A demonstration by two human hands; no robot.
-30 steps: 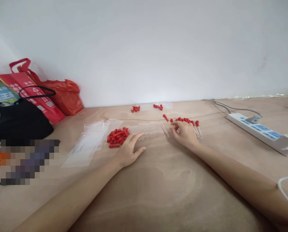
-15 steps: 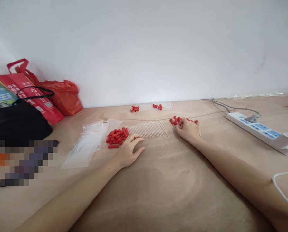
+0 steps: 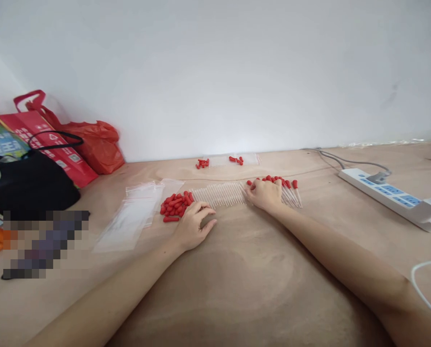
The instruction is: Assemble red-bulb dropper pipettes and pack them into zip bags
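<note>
The left hand (image 3: pixel 195 225) lies relaxed, fingers loosely spread, beside the heap of red rubber bulbs (image 3: pixel 172 206); the right hand (image 3: pixel 266 193) curls at the right end of the row of clear thin tubes (image 3: pixel 219 194), its fingertips too hidden to tell whether they grip one. A careless brush of those fingers might roll the closely laid tubes askew, or skew the red-capped tubes (image 3: pixel 290 193) just beyond, partly covered by the hand. Farther left, a pixelated patch (image 3: pixel 45 246) masks something on the table (image 3: pixel 230 289).
</note>
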